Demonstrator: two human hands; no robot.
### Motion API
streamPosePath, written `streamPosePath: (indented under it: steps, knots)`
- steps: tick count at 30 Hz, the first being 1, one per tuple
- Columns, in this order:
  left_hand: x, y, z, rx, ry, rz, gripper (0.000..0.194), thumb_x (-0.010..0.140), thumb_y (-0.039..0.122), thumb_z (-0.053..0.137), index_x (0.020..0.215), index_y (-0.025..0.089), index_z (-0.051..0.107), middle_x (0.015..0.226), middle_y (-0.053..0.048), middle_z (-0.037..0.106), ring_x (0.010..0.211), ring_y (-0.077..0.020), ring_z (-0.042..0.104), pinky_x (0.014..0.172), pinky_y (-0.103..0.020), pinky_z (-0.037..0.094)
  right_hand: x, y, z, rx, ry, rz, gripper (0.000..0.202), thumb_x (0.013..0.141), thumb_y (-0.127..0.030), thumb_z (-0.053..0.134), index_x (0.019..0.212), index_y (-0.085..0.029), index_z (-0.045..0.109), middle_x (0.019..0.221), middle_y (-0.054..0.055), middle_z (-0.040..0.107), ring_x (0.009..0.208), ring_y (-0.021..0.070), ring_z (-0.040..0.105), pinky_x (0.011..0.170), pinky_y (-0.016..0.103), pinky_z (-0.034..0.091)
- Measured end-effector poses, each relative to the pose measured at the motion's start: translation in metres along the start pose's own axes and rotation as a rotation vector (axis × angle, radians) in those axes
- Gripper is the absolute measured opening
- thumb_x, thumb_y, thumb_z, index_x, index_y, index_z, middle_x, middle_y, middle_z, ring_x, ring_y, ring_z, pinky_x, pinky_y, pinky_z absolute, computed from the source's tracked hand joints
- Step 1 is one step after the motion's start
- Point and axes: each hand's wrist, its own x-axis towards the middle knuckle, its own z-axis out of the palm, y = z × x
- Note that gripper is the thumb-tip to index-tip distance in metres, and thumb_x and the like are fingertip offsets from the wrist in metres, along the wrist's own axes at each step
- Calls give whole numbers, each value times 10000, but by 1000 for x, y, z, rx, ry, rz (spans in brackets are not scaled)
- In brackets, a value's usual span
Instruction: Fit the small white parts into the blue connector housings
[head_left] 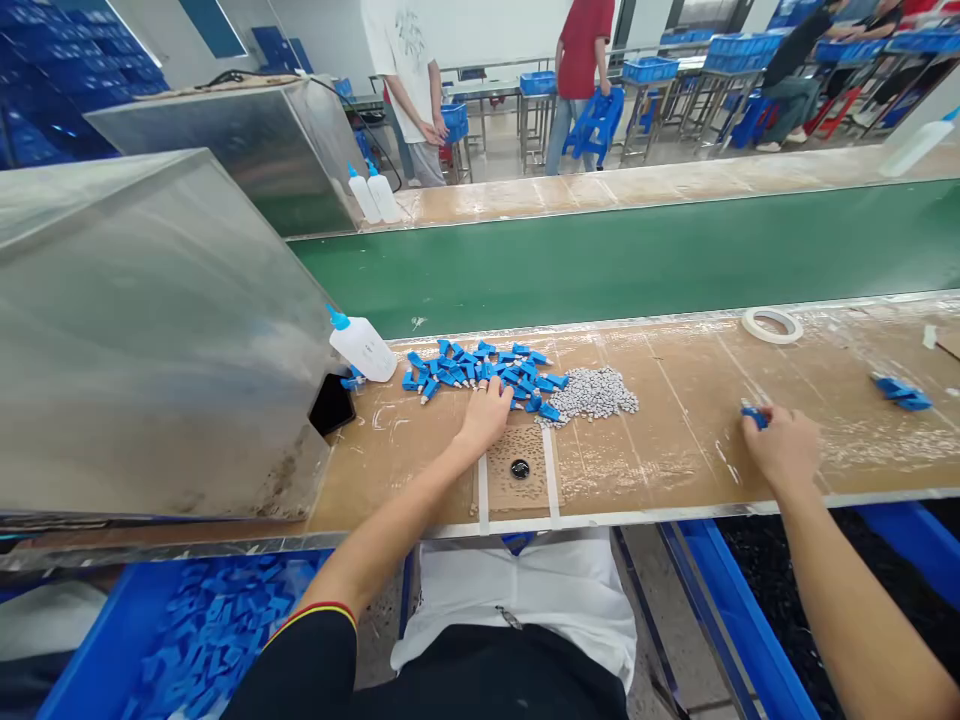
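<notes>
My left hand (487, 415) is at the near edge of a loose pile of small blue plastic pieces (450, 372), its fingers closed on one of them. Farther right, my right hand (784, 445) pinches another blue plastic piece (754, 416) just over the worktop; the fingers partly cover it. Touching the pile's right side is a heap of small grey pellets (596, 392). In front of me, a small round black disc (520, 469) sits on a cardboard patch (502, 495) between two strips of white tape.
A white squeeze bottle (364, 348) leans by the metal housing (150, 340), near a black phone-like object (331, 404). A tape roll (772, 326) and several blue pieces (902, 392) lie right. Beyond runs a green belt (600, 250). Blue bins (97, 640) stand below the worktop; people stand behind.
</notes>
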Motion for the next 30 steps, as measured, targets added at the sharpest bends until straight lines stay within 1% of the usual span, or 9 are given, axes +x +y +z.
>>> streamPosePath:
  steps: [2,5,7,9,12,15,20,25,30]
  knots:
    - [3,3,4,25,-24,7,204,876,17,500,986,130,630,1124,-208,639,1098,-332,606,921,-445,494,14,-1,-2,-16,36,-36,266,874,-427,543,727,-212,595,785,179,589,881,357,560,746,492,389]
    - [7,6,5,31,-63,9,181,867,18,508,930,135,631,1040,-182,653,1063,-314,615,913,-427,497,-4,-42,4,108,7,-196,283,905,-426,492,830,-192,631,904,211,628,933,362,577,768,496,425]
    - [5,6,1,19,-77,2,164,848,25,536,905,147,630,1001,-159,656,1025,-296,622,909,-410,498,-33,-83,15,200,-148,-314,234,899,-397,501,840,-211,630,847,138,655,805,280,608,729,426,469]
    - [-5,3,-6,11,-74,-16,159,839,47,560,933,157,628,1036,-154,652,1014,-289,620,901,-405,498,-65,-120,27,366,-437,-379,167,897,-334,507,878,-217,625,832,94,669,727,234,616,694,377,491]
    - [-38,-4,-14,-70,6,-88,125,863,122,569,965,181,611,1056,-128,653,1004,-274,616,879,-397,498,-91,-151,42,444,-554,-395,113,893,-264,503,899,-220,606,853,79,668,734,222,622,716,357,505]
    - [-84,-7,-10,-471,188,-292,42,851,212,614,880,209,584,834,-31,653,827,-207,624,762,-320,494,-89,-155,51,397,-536,-464,106,900,-215,494,897,-232,599,896,81,659,795,230,623,746,346,498]
    - [-138,6,16,-1153,317,-586,252,782,388,720,831,200,559,767,-22,690,709,-161,648,671,-265,495,-75,-151,58,210,-558,-636,148,935,-198,471,872,-242,597,898,81,631,779,230,593,709,322,461]
    - [-148,8,31,-1411,417,-617,404,692,463,830,844,198,566,825,-51,732,755,-169,688,718,-280,544,-73,-157,59,164,-606,-724,172,935,-180,464,815,-229,578,903,104,645,797,236,592,731,328,455]
    - [-149,-6,31,-1485,423,-601,484,616,487,886,889,185,624,783,-10,687,704,-130,652,692,-247,546,-67,-169,51,268,-702,-659,187,922,-208,507,775,-230,619,875,78,694,813,225,627,758,325,473]
